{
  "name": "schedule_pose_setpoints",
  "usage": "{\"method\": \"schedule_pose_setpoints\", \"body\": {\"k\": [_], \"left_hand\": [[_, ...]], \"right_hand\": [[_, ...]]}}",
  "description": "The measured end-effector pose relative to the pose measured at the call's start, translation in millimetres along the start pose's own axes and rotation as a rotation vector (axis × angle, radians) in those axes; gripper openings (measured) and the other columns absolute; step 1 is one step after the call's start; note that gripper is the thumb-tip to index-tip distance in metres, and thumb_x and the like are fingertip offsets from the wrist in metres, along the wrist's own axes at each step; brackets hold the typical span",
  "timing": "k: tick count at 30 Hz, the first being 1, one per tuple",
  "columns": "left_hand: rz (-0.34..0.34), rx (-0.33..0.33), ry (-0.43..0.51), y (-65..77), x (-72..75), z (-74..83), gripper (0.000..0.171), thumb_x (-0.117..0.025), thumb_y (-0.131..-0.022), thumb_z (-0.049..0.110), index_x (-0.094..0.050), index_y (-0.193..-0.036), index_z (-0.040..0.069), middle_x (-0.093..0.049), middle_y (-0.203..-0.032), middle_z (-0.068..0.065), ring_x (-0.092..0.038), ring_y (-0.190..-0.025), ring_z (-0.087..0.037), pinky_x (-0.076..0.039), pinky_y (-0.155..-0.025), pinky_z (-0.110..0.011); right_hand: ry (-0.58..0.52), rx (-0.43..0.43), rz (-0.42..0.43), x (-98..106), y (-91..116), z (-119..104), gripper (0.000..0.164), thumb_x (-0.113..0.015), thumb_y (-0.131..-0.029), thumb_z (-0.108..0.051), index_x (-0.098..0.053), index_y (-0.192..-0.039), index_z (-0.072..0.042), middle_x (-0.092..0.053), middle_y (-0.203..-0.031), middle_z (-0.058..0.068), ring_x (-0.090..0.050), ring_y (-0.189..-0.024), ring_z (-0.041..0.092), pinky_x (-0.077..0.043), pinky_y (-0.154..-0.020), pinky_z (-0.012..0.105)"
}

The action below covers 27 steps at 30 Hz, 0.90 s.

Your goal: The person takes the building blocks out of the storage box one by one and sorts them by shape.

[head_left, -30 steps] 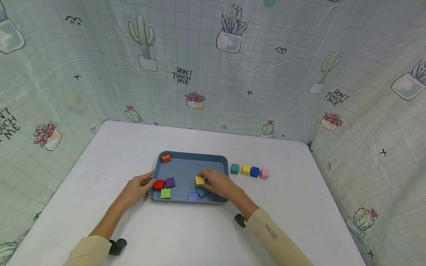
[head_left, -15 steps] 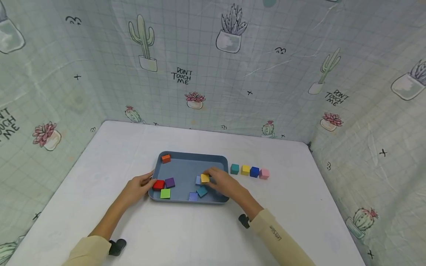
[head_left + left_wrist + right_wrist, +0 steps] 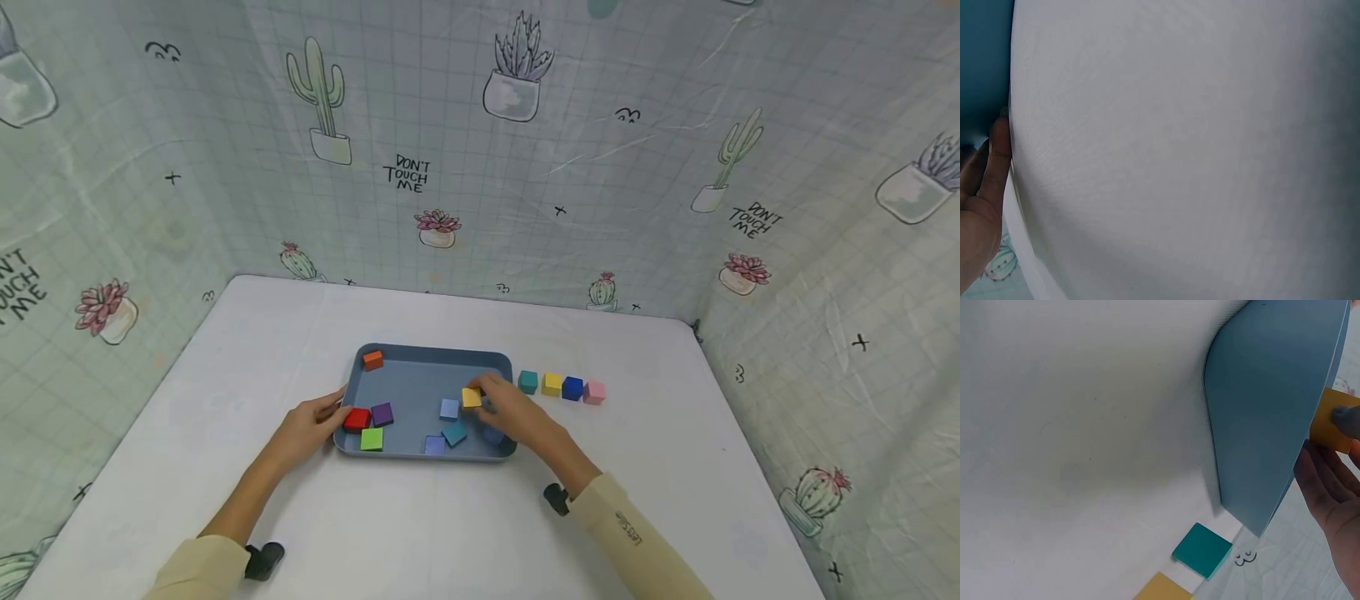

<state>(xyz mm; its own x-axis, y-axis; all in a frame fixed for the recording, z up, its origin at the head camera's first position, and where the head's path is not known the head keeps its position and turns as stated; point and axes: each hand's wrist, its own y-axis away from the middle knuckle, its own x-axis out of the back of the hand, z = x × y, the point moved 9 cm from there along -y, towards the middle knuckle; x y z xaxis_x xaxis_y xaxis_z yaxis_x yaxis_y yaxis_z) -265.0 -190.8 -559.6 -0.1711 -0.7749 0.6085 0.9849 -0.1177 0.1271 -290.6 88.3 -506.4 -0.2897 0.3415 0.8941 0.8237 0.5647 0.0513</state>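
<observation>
In the head view my right hand (image 3: 517,414) pinches a yellow block (image 3: 471,399) over the right part of a blue-grey tray (image 3: 420,457). The right wrist view shows that yellow block (image 3: 1329,422) between thumb and fingers, by the tray wall (image 3: 1266,419). My left hand (image 3: 303,429) holds the tray's left rim, close to a red block (image 3: 357,419). Purple (image 3: 382,414) and lime green (image 3: 372,439) blocks lie near it. An orange block (image 3: 372,360) sits in the far left corner. Light blue (image 3: 449,409), teal-blue (image 3: 453,433) and lavender (image 3: 434,445) blocks lie right of the middle.
Beyond the tray's right side, teal (image 3: 528,382), yellow (image 3: 552,384), dark blue (image 3: 572,388) and pink (image 3: 594,392) blocks stand in a row on the white table (image 3: 420,525). A blue block (image 3: 493,435) is partly hidden beneath my right hand. Patterned cloth (image 3: 465,150) surrounds the table.
My right hand has moved right and slightly away from me with the yellow block, uncovering the light blue block. My left hand stays at the tray rim.
</observation>
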Motion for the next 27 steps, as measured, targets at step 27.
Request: {"method": "schedule_pose_setpoints", "body": {"k": [27], "left_hand": [[0.006, -0.013, -0.018, 0.8, 0.0, 2.4, 0.063, -0.052, -0.096, 0.041, -0.04, -0.141, -0.001, -0.05, -0.128, -0.028, -0.05, -0.117, -0.04, -0.044, -0.091, -0.048]], "right_hand": [[-0.055, -0.069, 0.03, 12, 9, 20, 0.038, -0.067, -0.088, -0.01, -0.051, -0.122, -0.008, -0.056, -0.114, 0.003, -0.056, -0.105, 0.014, -0.048, -0.088, 0.025]]}}
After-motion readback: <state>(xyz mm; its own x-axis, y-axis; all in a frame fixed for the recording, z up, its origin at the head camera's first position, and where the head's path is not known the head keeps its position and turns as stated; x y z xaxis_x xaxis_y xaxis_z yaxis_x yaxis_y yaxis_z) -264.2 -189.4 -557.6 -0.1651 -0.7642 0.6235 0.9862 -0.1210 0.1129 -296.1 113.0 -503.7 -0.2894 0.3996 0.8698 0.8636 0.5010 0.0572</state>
